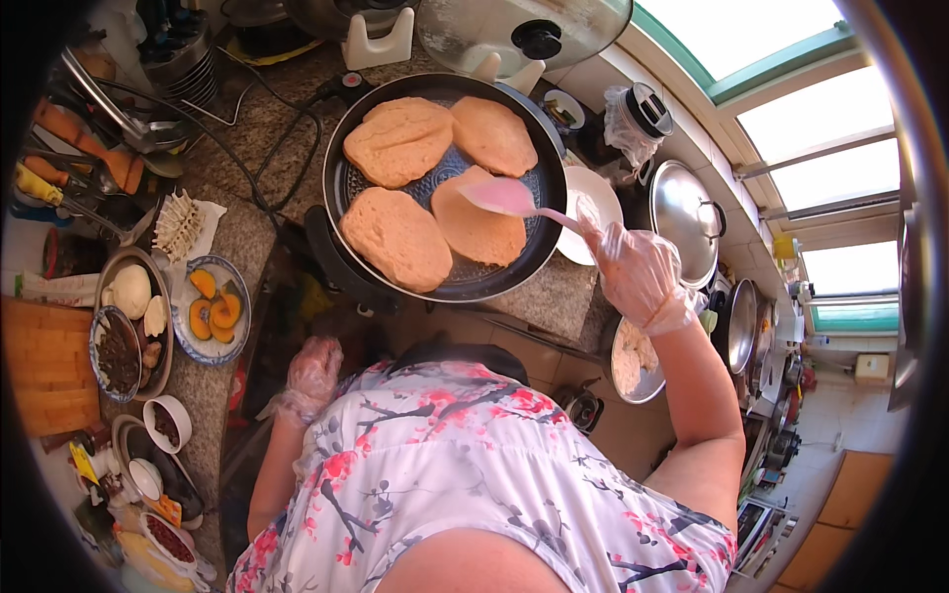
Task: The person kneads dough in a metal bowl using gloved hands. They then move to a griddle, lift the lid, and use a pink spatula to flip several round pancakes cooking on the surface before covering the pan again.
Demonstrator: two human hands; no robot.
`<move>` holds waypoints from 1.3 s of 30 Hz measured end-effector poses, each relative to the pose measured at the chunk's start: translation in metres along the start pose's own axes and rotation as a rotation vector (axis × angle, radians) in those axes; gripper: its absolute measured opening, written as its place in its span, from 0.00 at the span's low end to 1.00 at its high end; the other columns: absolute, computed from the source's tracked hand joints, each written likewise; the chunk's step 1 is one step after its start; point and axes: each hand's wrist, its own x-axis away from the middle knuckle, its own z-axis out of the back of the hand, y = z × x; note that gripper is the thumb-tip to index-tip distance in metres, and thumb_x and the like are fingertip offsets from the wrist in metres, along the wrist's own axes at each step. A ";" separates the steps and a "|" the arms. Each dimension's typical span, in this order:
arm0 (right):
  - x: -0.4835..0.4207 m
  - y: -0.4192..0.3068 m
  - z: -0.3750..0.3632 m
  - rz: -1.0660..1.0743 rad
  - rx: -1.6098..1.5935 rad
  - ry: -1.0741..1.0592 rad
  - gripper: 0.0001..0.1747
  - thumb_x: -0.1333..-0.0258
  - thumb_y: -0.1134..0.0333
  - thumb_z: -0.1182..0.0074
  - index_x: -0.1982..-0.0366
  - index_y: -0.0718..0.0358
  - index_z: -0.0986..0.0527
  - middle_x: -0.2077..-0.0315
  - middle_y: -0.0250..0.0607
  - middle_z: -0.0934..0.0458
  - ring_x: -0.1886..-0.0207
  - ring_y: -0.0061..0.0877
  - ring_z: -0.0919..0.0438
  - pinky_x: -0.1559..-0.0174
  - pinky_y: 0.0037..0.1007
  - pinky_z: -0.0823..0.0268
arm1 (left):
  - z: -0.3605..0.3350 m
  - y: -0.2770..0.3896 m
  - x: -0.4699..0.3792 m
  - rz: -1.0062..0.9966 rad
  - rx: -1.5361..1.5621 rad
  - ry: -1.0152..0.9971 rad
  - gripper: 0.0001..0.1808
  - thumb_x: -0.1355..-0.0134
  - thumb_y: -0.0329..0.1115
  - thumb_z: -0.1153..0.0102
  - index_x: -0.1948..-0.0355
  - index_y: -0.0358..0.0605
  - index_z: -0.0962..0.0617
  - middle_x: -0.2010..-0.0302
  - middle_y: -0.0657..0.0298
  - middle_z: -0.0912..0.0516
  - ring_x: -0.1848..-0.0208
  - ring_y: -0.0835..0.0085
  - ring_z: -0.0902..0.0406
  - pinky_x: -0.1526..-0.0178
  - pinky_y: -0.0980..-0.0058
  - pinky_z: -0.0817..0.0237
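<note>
My right hand (639, 278), in a clear plastic glove, grips the handle of a pink spoon (498, 196). The spoon's bowl is over the lower right patty (474, 230); whether it touches cannot be told. That patty lies in a round black electric frying pan (445, 290) with three others: one at upper left (398, 141), one at upper right (495, 135) and one at lower left (397, 239). Below the pan's left handle, my left hand (315, 368), gloved too, hangs by my side with its fingers curled; nothing shows in it.
A glass lid (511, 30) stands behind the pan. Right of it are a white plate (604, 200), a bowl of pale mixture (649, 389) and a lidded steel pot (678, 222). Pumpkin slices lie on a plate (241, 296) at left, near a black power cord (256, 174).
</note>
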 end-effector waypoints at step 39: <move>-0.044 -0.032 -0.076 -0.532 -0.474 0.110 0.22 0.40 0.68 0.46 0.42 0.54 0.27 0.61 0.55 0.18 0.64 0.51 0.18 0.61 0.48 0.26 | -0.004 0.005 0.008 -0.012 -0.193 -0.166 0.07 0.38 0.35 0.45 0.62 0.45 0.21 0.59 0.51 0.20 0.58 0.48 0.20 0.56 0.54 0.26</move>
